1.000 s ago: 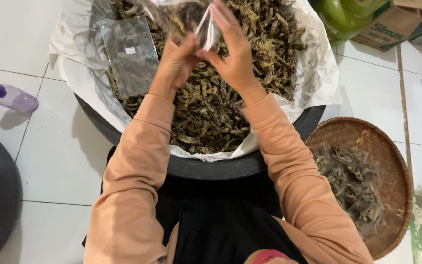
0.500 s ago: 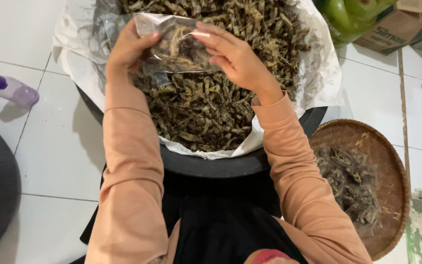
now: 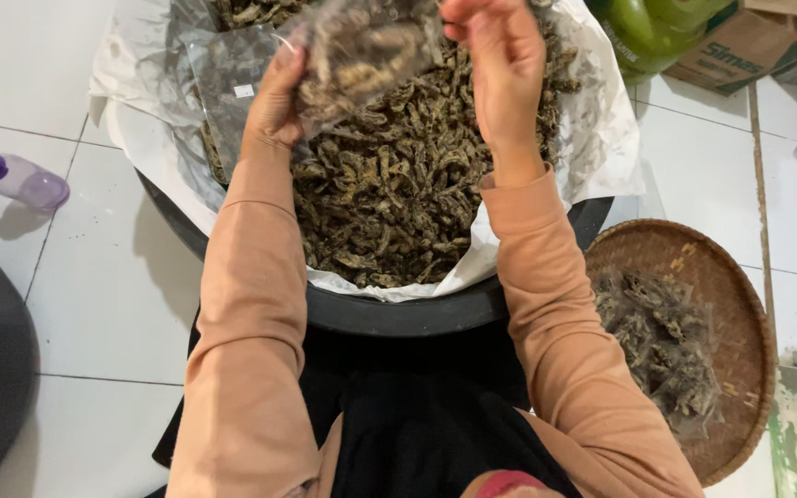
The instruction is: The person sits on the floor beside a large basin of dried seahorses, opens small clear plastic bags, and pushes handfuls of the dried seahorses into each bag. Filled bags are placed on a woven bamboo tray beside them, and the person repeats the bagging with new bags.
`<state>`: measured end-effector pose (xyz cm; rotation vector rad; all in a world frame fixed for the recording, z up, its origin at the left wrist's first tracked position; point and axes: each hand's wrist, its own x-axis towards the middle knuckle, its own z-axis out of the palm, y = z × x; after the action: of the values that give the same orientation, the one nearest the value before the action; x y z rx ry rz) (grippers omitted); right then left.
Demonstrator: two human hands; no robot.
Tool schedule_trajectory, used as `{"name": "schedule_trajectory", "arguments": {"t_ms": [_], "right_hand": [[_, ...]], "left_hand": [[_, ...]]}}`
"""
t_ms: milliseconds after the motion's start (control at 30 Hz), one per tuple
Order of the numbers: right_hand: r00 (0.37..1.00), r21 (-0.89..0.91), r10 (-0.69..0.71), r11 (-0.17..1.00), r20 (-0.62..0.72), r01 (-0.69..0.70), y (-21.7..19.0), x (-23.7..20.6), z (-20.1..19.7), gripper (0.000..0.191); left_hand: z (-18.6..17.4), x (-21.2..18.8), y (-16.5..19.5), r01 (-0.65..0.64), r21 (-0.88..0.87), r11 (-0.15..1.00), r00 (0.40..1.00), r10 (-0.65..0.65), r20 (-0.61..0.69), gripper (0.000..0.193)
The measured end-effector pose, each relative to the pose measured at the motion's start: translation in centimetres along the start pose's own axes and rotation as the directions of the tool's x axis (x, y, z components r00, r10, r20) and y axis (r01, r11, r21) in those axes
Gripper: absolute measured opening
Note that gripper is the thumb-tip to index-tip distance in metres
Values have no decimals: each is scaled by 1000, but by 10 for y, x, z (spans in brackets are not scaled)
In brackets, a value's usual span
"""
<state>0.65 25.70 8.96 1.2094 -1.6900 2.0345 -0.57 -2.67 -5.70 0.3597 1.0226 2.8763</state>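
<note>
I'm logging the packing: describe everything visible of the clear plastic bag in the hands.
The clear plastic bag, thin and glossy, is partly filled with dark dried pieces. It is held tilted above the big black basin of the same pieces. The left hand grips its lower left side; the right hand pinches its upper right edge. Its top is blurred.

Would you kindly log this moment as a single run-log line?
left hand: grips clear bag | right hand: pinches bag top | bag: holds dried pieces | below: lined black basin | right: woven tray
</note>
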Motion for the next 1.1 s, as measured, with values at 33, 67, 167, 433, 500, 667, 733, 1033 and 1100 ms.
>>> {"name": "schedule_trajectory", "arguments": {"t_ms": [33,67,167,433,500,667,733,1033,1100], "right_hand": [[992,118,21,993,-121,-7,11,-2,-3,13],[980,-120,149,979,-130,-165,26,-8,-3,16],[974,-768,223,631,41,-113,80,-35,21,31],[962,-719,265,681,64,-140,88,-29,18,18],[944,-400,246,860,-219,-316,55,-11,-3,14],[981,-99,-52,994,-185,34,-27,5,-35,14],[992,-211,-76,976,-99,54,-42,2,-31,15],[955,-452,-119,860,270,235,-38,3,12,10],[963,-486,-79,851,258,200,-38,2,16,14]], "left_hand": [[0,1,1,-32,-25,999,999,32,-19,60],[1,2,2,-63,-70,996,998,61,-29,57],[-2,3,4,-131,-182,975,991,128,-28,52],[-14,7,9,-135,-122,983,988,124,-87,59],[-14,8,10,-128,-50,991,980,118,-159,60],[-11,7,9,-130,-17,991,991,130,18,54],[-10,6,7,-157,48,987,987,158,-22,50],[-11,0,10,-128,41,991,981,120,152,28],[-8,-2,16,-142,108,984,984,128,127,29]]}}
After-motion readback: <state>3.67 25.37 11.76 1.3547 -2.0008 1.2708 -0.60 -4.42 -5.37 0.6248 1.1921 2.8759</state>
